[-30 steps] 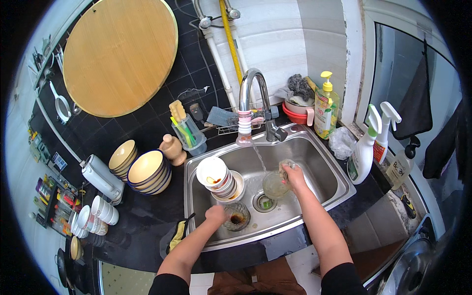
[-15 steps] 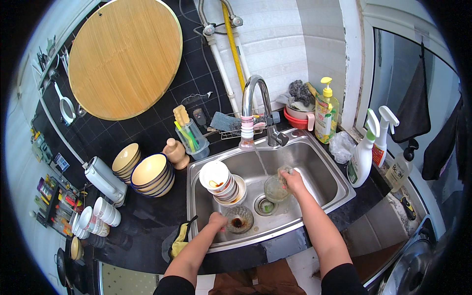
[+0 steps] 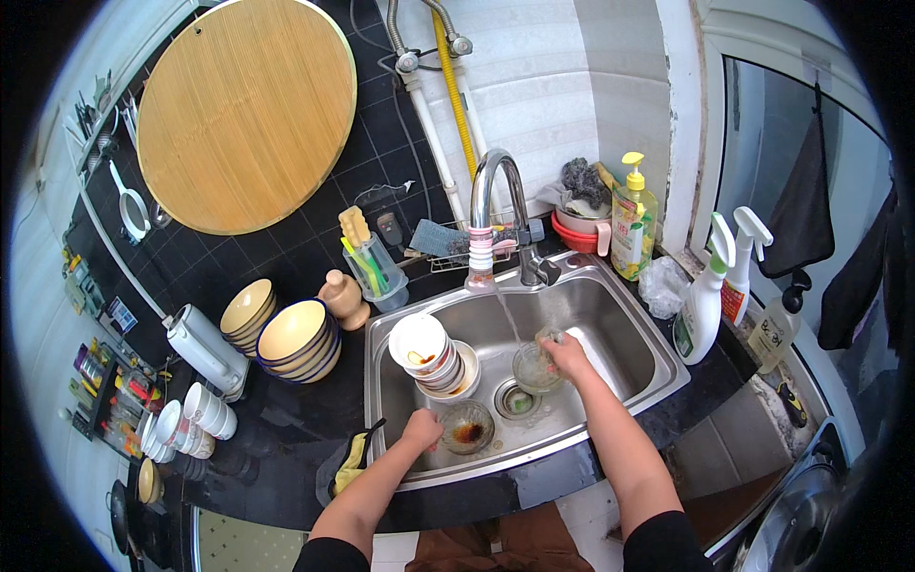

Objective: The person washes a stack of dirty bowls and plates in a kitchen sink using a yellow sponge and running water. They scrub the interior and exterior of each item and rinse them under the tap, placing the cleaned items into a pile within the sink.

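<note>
Over the steel sink (image 3: 624, 367), my right hand (image 3: 569, 356) grips the rim of a clear glass bowl (image 3: 536, 370) close to the stream from the chrome faucet (image 3: 515, 191). My left hand (image 3: 422, 429) is closed on the edge of a second glass bowl (image 3: 467, 426), low in the sink near its front left. Brown liquid shows in that bowl. Between the bowls and behind them lies the drain (image 3: 516, 400), with a bit of green in it. A stack of white bowls (image 3: 419, 343) with brown-red stains stands in the sink's left part.
Left of the sink are cream bowls (image 3: 298, 340), a wooden jar (image 3: 343, 300), a kettle (image 3: 205, 351) and paper cups (image 3: 210, 410). A yellow-grey cloth (image 3: 351, 462) hangs by the front left rim. To the right stand a soap pump bottle (image 3: 631, 224) and spray bottles (image 3: 701, 310).
The brown liquid in the left bowl has spread and turned lighter. Both hands keep hold of their bowls and have barely moved.
</note>
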### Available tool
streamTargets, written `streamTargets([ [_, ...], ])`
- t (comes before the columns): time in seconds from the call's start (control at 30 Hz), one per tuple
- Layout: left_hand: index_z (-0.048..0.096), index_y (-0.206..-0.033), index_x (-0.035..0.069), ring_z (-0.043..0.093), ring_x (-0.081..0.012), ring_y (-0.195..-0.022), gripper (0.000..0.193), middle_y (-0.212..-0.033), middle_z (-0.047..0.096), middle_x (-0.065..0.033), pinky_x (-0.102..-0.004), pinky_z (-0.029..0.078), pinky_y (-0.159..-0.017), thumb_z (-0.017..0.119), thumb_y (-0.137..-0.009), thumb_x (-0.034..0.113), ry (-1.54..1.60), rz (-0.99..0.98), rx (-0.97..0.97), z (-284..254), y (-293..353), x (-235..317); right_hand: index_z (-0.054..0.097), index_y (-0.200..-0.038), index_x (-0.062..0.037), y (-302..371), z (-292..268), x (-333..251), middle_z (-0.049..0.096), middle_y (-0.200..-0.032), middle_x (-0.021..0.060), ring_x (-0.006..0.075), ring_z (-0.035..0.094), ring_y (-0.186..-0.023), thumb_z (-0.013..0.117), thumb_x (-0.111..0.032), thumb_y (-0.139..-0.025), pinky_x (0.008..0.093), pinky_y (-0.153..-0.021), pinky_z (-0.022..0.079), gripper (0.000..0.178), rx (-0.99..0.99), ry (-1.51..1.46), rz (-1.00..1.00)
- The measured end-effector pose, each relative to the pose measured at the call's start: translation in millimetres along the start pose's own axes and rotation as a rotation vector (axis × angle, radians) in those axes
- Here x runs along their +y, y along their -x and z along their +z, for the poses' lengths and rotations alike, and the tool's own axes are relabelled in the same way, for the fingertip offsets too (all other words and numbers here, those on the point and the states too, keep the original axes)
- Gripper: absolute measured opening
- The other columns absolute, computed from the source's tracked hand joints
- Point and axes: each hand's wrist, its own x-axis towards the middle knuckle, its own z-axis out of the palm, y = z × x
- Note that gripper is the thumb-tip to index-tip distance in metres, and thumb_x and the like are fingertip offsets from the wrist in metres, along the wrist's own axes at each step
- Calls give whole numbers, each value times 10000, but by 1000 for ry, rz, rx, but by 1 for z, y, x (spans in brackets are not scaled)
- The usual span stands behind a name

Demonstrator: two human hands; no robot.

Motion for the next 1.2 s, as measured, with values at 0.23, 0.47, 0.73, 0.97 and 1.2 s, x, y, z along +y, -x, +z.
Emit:
streamTargets([
  [0.23,538,-866,-12,577,-324,-893,279,-915,595,-206,-393,481,-742,666,-668,138,-507,96,286,9,-16,-6,588,-920,-71,-4,-1,9,564,-714,20,110,507,-548,600,-234,-785,259,-415,408,211,-30,24,-33],
  [0.47,520,-717,16,617,-224,-586,286,-660,594,-140,-346,509,-541,711,-681,226,-329,-11,50,7,-35,-13,588,-966,-61,-2,0,6,579,-752,38,120,525,-572,605,-241,-767,259,-427,432,269,13,106,-42],
  [0.73,493,-651,-12,552,-196,-402,216,-537,536,-120,-306,471,-378,610,-758,135,-212,44,-5,8,-14,1,575,-999,-46,5,-1,-2,591,-820,63,142,553,-639,596,-248,-765,266,-458,464,310,-17,143,-42],
  [0.97,508,-671,-58,583,-225,-429,115,-545,543,-138,-323,480,-387,516,-737,36,-249,223,-27,7,7,23,583,-988,-40,4,0,-2,596,-805,66,144,561,-651,619,-269,-742,269,-479,472,338,-4,193,-34],
  [1.2,511,-668,-63,591,-254,-436,94,-564,556,-171,-354,497,-380,507,-719,16,69,43,102,13,-11,3,622,-906,-29,20,11,11,615,-757,126,200,593,-714,670,-371,-659,304,-606,475,425,-425,724,-130],
])
